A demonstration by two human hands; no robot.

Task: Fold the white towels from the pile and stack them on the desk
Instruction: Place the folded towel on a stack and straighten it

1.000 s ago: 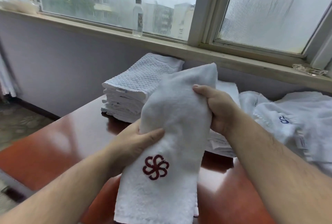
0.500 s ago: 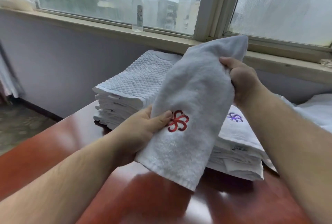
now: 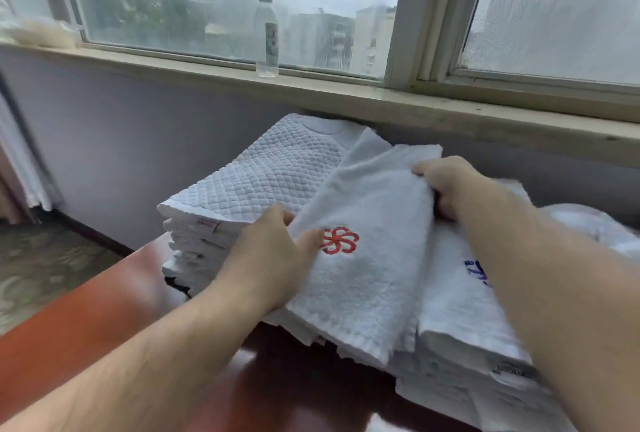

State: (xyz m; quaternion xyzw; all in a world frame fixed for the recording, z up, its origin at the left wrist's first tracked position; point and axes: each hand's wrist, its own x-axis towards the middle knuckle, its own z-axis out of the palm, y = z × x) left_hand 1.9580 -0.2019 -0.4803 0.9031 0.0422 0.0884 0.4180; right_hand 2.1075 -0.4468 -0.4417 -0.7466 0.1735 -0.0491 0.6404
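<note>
A folded white towel (image 3: pixel 374 258) with a red flower emblem lies tilted across two stacks of folded towels. My left hand (image 3: pixel 273 258) pinches its near left edge, thumb beside the emblem. My right hand (image 3: pixel 446 185) grips its far right edge. On the left stands a stack topped by a quilted white towel (image 3: pixel 273 172). The right stack (image 3: pixel 460 338) carries a towel with blue embroidery, partly hidden by my right forearm. Both stacks sit on the red-brown desk (image 3: pixel 86 320).
A clear plastic bottle (image 3: pixel 266 36) stands on the window sill (image 3: pixel 346 95) behind the stacks. Loose white towels (image 3: pixel 602 227) lie at the far right. The purple wall runs behind the desk, and patterned floor shows at the left.
Both hands have lowered the folded towel from upright in the air down onto the stacks. My view has moved closer to the stacks.
</note>
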